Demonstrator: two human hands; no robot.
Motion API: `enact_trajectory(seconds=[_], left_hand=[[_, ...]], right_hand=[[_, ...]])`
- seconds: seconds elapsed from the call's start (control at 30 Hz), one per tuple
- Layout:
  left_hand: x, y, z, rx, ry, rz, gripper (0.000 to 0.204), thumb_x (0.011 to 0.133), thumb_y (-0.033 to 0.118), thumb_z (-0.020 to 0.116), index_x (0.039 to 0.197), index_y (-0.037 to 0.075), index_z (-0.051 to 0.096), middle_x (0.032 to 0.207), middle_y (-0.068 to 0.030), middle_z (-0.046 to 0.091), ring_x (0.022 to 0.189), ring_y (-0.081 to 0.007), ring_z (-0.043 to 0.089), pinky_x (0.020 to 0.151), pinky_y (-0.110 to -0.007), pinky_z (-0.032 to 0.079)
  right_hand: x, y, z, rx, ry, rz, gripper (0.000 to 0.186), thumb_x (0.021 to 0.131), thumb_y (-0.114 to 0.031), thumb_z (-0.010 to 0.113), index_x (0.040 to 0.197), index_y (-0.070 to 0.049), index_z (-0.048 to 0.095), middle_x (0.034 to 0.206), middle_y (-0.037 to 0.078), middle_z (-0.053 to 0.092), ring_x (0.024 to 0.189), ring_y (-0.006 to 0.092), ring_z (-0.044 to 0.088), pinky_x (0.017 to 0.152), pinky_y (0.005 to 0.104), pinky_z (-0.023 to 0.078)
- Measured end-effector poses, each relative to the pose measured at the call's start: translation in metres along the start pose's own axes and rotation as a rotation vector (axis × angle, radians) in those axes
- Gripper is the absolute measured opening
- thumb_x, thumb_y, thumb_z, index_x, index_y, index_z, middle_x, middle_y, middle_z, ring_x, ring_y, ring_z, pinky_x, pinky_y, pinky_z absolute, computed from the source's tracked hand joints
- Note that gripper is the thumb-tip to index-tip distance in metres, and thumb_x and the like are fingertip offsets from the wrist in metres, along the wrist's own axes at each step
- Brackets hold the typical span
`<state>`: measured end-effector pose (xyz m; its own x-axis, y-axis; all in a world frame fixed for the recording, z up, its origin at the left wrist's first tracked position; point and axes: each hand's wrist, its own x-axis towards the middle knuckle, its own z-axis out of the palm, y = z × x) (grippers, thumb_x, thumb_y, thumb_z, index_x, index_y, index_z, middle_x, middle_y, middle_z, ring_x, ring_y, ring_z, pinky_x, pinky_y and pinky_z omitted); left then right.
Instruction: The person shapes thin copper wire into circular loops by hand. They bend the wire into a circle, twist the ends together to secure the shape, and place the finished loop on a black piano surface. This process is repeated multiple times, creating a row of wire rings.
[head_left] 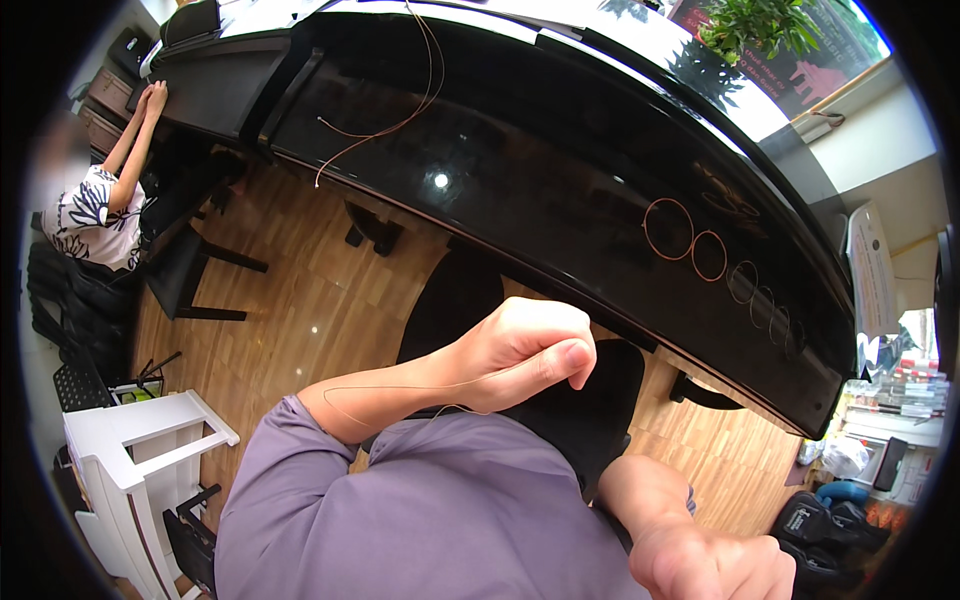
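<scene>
My left hand (530,345) is closed in a fist in front of me, thumb over the curled fingers. A thin bronze-coloured wire string (400,386) runs from it, loops over my left forearm and trails toward my shirt. At the lower right, my right hand (712,562) is curled closed near the picture's edge; anything inside it is hidden. Ahead, a glossy black piano (500,180) bears a coiled copper-coloured string (644,228), with several more coils in a row to its right. Two long loose strings (375,134) lie over its far left part.
A black seat (455,295) stands below the piano's edge. To the left, another person (100,215) rests both hands on a dark surface. A white piece of furniture (150,465) is at lower left. Black bags (815,530) lie at lower right; a green plant (765,28) stands beyond the piano.
</scene>
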<state>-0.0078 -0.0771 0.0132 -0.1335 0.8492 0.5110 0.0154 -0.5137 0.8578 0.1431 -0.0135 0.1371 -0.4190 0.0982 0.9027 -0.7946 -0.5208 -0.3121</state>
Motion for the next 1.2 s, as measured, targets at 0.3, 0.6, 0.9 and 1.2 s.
enact_trajectory(seconds=[0.3,0.6,0.9,1.2], left_hand=[[-0.002,-0.002,0.001,-0.011,0.002,-0.004,0.035,0.098,0.019,0.044,0.070,0.003,0.058,0.061,-0.0037,0.053,0.054,-0.0150,0.044,0.050,-0.028,0.036],[0.000,0.000,0.004,-0.003,-0.009,-0.008,0.035,0.098,0.019,0.044,0.070,0.003,0.058,0.062,-0.0040,0.054,0.054,-0.0151,0.044,0.051,-0.028,0.036],[0.001,0.002,0.003,0.004,-0.072,-0.066,0.033,0.099,0.019,0.043,0.072,0.005,0.056,0.067,-0.0047,0.053,0.061,-0.0182,0.049,0.057,-0.030,0.041],[0.002,0.001,0.003,0.009,-0.077,-0.058,0.032,0.098,0.019,0.044,0.072,0.004,0.057,0.067,-0.0046,0.054,0.061,-0.0180,0.050,0.057,-0.030,0.041]], right_hand=[[-0.003,-0.008,0.005,-0.061,0.018,0.032,0.027,0.074,0.013,0.043,0.059,-0.006,0.054,0.056,0.005,0.049,0.047,0.0135,0.047,0.073,0.0345,0.054],[-0.010,-0.008,0.015,-0.285,0.068,-0.076,0.029,0.069,0.018,0.038,0.058,-0.005,0.053,0.052,0.003,0.045,0.045,0.0131,0.045,0.077,0.0317,0.054],[0.001,0.014,0.009,-0.450,0.030,-0.538,0.032,0.063,0.021,0.035,0.058,-0.004,0.054,0.050,0.001,0.042,0.045,0.0118,0.042,0.078,0.0300,0.053],[-0.010,-0.003,0.019,-0.358,0.105,-0.175,0.030,0.066,0.018,0.037,0.056,-0.006,0.052,0.051,0.002,0.041,0.045,0.0133,0.040,0.066,0.0282,0.049]])
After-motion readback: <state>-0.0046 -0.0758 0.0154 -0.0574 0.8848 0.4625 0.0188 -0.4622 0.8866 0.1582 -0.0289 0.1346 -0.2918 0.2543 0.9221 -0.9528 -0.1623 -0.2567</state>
